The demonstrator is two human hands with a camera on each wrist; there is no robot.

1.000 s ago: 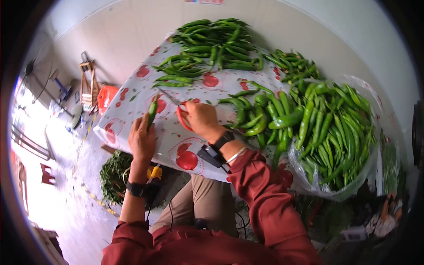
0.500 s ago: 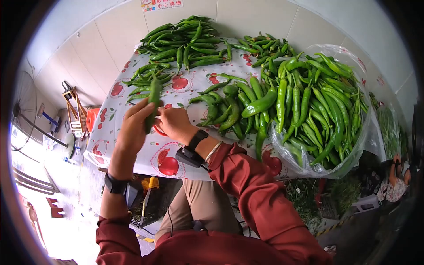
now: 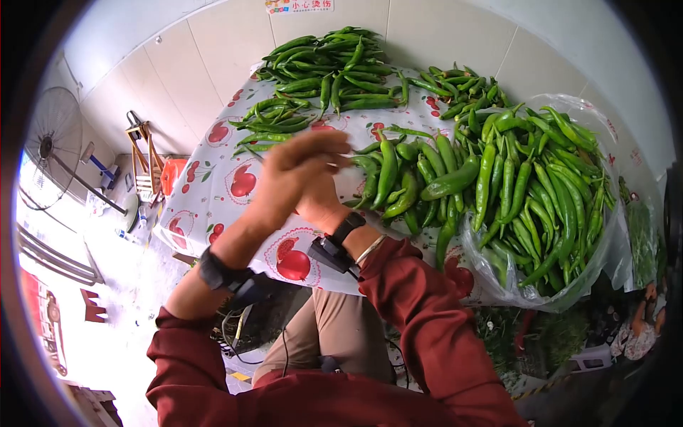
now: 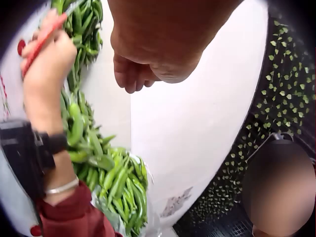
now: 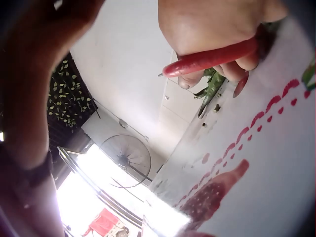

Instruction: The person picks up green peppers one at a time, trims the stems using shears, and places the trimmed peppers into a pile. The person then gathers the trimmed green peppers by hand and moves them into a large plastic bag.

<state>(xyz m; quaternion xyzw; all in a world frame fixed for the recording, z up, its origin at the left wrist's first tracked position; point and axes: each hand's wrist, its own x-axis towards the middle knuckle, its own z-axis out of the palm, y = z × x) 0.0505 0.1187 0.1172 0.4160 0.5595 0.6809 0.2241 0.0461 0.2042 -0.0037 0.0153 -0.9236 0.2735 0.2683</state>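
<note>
In the head view the left hand (image 3: pixel 288 171) crosses above the right hand (image 3: pixel 320 203), blurred, with fingers stretched to the right. The left wrist view shows the left hand (image 4: pixel 153 49) with fingers loosely bent and nothing visible in them. The right hand (image 4: pixel 49 59) grips red-handled scissors (image 4: pixel 43 42); their handle (image 5: pixel 212 58) also shows in the right wrist view. A green pepper (image 3: pixel 388 171) is right of the hands, at the edge of a loose pepper pile (image 3: pixel 427 174); whether it touches the pile I cannot tell.
Sorted peppers (image 3: pixel 320 67) lie at the back of the patterned tablecloth (image 3: pixel 235 153), with a smaller heap (image 3: pixel 466 89) to their right. A full plastic bag of peppers (image 3: pixel 555 206) stands at the right. A fan (image 3: pixel 53 139) stands at the left.
The left hand held a pepper half a second ago and has since moved right, across the right hand, with no pepper visible in it. The head view has shifted.
</note>
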